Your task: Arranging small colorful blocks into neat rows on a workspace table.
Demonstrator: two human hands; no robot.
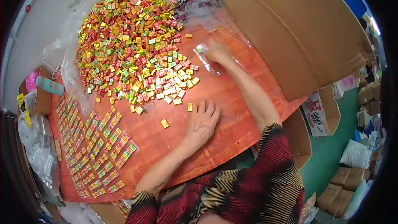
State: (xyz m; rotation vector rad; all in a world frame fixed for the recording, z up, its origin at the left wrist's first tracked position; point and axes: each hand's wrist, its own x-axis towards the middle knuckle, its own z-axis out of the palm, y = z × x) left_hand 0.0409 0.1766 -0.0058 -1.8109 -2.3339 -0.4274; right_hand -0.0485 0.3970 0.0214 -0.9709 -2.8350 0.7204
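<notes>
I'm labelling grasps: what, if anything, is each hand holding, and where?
The right hand seems to hold a thin, clear plastic sleeve; blur hides which part. The left hand lies on the flat red-orange tabletop, apparently holding nothing.

The right hand [218, 52] is blurred, its grip unclear. The lower edge cuts off the striped shirt [269, 173].

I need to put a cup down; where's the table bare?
The red tabletop looks bare between the left hand and right forearm, and between the left forearm and the rows of small packs. It's crowded at the upper left, under the heap of small pieces, and under those rows.
</notes>
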